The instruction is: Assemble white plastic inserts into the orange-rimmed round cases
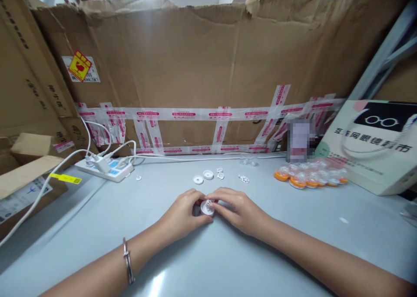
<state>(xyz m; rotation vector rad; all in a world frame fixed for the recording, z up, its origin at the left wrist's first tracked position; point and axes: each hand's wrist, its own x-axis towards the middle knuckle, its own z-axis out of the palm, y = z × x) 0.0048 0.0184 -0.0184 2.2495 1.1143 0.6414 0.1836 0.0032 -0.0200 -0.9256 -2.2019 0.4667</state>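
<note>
My left hand (188, 211) curls its thumb and fingers around the left side of a small round white dish (206, 208) on the grey table. From the right, my right hand (235, 208) pinches a small white openwork piece (209, 203) at the dish's top. Beyond my hands lie a white ring (198, 179) and, beside it, another round white part (208, 174). Small white cut-out pieces (220, 175) are just right of these, and a longer perforated white piece (243, 179) lies farther right.
A white power strip (114, 170) with cables sits at the back left, near an open carton (29, 188). Stacked clear and orange discs (309, 175) stand at the right, beside a paper bag (368, 145). A large cardboard box (182, 71) forms the back edge.
</note>
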